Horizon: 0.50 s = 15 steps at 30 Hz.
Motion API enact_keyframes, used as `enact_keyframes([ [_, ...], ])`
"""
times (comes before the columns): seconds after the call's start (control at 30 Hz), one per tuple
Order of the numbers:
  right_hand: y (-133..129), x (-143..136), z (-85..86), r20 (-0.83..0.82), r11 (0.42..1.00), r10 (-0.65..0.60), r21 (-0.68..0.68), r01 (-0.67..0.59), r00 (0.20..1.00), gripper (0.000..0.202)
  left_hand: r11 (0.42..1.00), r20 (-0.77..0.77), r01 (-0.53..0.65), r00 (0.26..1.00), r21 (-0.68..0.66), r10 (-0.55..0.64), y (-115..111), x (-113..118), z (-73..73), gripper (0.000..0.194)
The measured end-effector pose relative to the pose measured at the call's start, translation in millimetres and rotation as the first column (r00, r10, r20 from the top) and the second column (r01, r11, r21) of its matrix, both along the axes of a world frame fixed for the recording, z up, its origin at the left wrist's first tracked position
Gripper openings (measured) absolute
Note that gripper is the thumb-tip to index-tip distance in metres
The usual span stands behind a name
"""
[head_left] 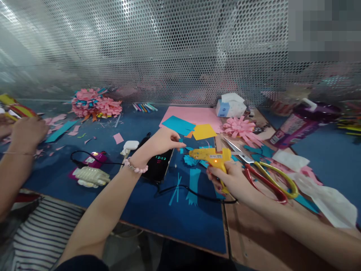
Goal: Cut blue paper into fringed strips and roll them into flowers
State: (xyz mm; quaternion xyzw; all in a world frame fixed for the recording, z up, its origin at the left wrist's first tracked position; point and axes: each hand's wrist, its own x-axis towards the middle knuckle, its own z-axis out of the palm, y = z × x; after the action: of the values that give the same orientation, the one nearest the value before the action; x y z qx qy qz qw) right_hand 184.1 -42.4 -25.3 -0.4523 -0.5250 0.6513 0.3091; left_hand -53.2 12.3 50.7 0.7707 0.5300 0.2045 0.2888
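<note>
My right hand (225, 175) is wrapped around the handle of a yellow hot glue gun (211, 154), whose small orange light glows. Its nozzle points left toward my left hand (166, 143), which is closed in a pinch. A small blue paper strip (181, 146) shows at those fingertips; part of it is hidden. Under the glue gun lies a curled, fringed blue paper piece (190, 160). Nearer to me on the table are a fringed blue strip (193, 186) and thin blue slivers (177, 190). A black phone (157, 165) rests below my left wrist.
Large scissors (254, 163) with red and yellow handles lie right, beside a pink paper flower (239, 130). Coloured sheets (204, 131), a tissue box (230, 108) and a purple bottle (299, 126) stand behind. Another person's hand (28, 131) works at left. A black cord (194, 194) crosses the table.
</note>
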Motion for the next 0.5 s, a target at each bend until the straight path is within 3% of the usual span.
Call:
enact_keyframes([
  [0.17,-4.9,-4.5,10.5,-0.079,1.000,-0.029,-0.011,0.028,0.996,0.024,0.997,-0.002,-0.021,1.000,0.068,0.022,2.8,-6.2,-1.7,0.037],
  [0.37,-12.4,-4.4,33.6,-0.002,0.999,0.007,0.039,-0.007,1.000,0.026,0.995,-0.017,-0.035,0.999,0.094,0.037,3.6,-7.0,-2.9,0.033],
  [0.43,-11.9,-2.9,40.1,0.009,0.995,-0.005,0.098,0.004,1.000,0.028,0.993,0.044,-0.067,0.997,0.100,0.063,4.2,-7.7,-1.6,0.031],
  [0.5,-6.7,-2.2,50.7,-0.007,0.981,-0.061,0.182,0.062,0.998,0.030,0.971,0.213,-0.185,0.965,0.148,0.152,6.5,-13.4,2.8,0.028],
])
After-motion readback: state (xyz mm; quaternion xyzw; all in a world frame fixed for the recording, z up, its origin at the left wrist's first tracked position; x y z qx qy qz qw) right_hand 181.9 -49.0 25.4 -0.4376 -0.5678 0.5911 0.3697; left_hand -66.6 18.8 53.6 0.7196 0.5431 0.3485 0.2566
